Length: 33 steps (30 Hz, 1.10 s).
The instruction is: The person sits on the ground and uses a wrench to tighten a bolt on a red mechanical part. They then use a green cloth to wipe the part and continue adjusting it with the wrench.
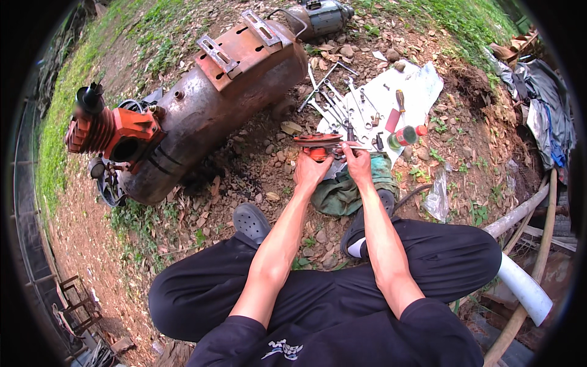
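My left hand [313,170] is closed round the lower body of an orange part with a grooved wheel like a pulley [318,139] on top, held upright in front of my shins. Close beside it, my right hand [358,164] pinches a thin pale rod-like tool [361,147] against the part's right side; its tip is too small to make out. Below both hands a green cloth [339,194] lies bunched by my right shoe. Just beyond, several wrenches [333,107] are spread across a white sheet [422,85].
A rusty air compressor tank [214,104] lies at the left, with an orange pump head [116,131] at its near end and a grey motor [324,18] at the far end. A screwdriver [400,100] and a green-and-red bottle [403,137] rest on the sheet. A white pipe [526,290] lies right.
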{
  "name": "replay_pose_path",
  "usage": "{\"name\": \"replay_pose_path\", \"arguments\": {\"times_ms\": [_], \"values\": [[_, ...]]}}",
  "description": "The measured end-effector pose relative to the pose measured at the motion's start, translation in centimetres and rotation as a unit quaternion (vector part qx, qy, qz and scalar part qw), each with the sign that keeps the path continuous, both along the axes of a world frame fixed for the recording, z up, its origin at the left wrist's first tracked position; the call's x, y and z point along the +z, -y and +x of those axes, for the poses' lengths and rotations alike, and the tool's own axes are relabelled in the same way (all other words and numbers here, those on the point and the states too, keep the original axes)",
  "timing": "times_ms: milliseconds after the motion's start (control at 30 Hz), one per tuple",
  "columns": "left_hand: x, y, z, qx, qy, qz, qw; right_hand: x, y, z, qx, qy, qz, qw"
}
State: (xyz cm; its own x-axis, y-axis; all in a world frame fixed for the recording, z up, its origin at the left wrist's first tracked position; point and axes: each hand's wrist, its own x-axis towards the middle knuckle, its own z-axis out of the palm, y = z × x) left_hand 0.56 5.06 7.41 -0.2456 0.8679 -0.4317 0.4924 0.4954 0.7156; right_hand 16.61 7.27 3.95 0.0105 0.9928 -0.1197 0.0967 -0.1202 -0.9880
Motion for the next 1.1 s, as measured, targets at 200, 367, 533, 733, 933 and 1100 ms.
{"name": "replay_pose_path", "arguments": {"times_ms": [200, 367, 533, 733, 933, 1100], "values": [[-0.4, -0.3, -0.2, -0.002, -0.043, -0.061, 0.997, -0.6, -0.3, 1.0, -0.024, -0.008, -0.005, 1.0], [-1.6, -0.3, -0.5, -0.005, -0.004, -0.063, 0.998, -2.3, 1.1, 3.3, -0.114, -0.003, -0.042, 0.993], [-4.0, -0.3, -1.5, 0.014, 0.018, -0.039, 0.999, -0.9, 0.9, 1.6, -0.115, -0.154, -0.063, 0.979], [-4.7, -0.3, -1.4, -0.012, 0.086, 0.002, 0.996, -1.1, 1.7, -1.6, -0.037, -0.144, -0.051, 0.988], [-5.0, -0.3, -1.1, 0.011, 0.052, 0.022, 0.998, -1.4, 1.1, -1.0, -0.055, -0.139, -0.041, 0.988], [-5.2, -0.1, -1.3, 0.021, 0.072, 0.012, 0.997, -1.1, 0.9, -1.2, -0.055, -0.17, -0.065, 0.982]]}}
